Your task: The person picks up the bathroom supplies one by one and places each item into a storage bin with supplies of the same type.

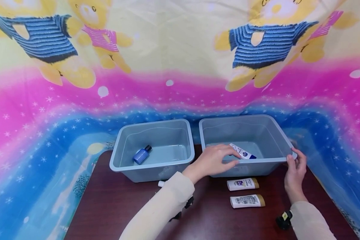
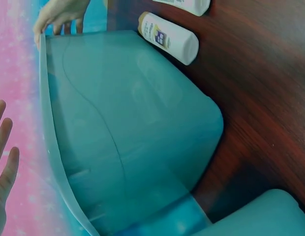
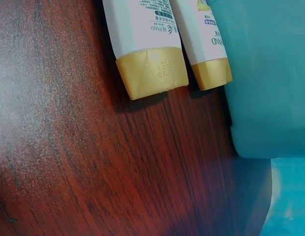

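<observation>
My left hand [image 1: 217,160] reaches over the front rim of the right grey bin [image 1: 270,160]. Its fingers are spread and hold nothing in the left wrist view, where the fingers [image 2: 7,164] show at the left edge. Just beyond the fingertips, a white tube with a dark blue cap [image 1: 243,152] lies inside that bin. My right hand [image 1: 296,171] grips the bin's front right corner, thumb on the near side and fingers over the rim. Two white bottles with gold caps, one nearer the bin [image 1: 243,184] and one closer to me [image 1: 247,201], lie on the table.
A second grey bin [image 1: 165,166] stands to the left, with a blue bottle with a black cap [image 1: 142,155] lying in it. A small white thing [image 1: 161,183] is partly hidden by my left forearm. Patterned cloth [image 1: 180,90] hangs behind the dark brown table [image 1: 108,206].
</observation>
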The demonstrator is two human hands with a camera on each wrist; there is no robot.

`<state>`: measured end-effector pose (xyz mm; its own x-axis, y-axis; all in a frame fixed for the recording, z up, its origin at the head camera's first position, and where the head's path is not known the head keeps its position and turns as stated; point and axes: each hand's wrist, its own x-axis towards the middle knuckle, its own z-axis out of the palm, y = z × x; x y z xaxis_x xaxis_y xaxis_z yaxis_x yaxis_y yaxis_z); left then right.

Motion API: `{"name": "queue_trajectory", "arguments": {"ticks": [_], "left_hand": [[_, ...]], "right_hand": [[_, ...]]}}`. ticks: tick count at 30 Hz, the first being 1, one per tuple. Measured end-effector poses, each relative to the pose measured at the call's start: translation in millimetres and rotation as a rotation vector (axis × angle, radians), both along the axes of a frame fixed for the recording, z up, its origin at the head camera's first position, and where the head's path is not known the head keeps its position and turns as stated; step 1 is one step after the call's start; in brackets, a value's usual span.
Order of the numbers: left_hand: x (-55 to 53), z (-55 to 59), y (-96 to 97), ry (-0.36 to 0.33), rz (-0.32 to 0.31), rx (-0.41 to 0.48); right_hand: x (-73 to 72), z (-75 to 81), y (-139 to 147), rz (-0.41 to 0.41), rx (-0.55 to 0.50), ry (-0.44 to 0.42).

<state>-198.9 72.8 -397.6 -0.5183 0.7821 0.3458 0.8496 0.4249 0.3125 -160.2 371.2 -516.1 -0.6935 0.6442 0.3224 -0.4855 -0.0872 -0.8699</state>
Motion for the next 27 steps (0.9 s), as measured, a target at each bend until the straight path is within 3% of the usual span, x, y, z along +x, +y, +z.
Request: {"name": "queue_trajectory", "arguments": {"ticks": [7, 15, 27], "left_hand": [[11.4, 0.2, 3.1, 0.028, 0.015, 0.029], [24.0, -2.2, 5.7, 0.031, -0.029, 0.037], [38.1, -21.4, 9.7, -0.017, -0.084, 0.013]], "right_hand": [[-1.3, -1.2, 0.6, -0.004, 0.002, 0.003], [-1.9, -1.6, 1.0, 0.000, 0.003, 0.008], [-0.9, -0.8, 1.0, 0.014, -0.001, 0.014]]}}
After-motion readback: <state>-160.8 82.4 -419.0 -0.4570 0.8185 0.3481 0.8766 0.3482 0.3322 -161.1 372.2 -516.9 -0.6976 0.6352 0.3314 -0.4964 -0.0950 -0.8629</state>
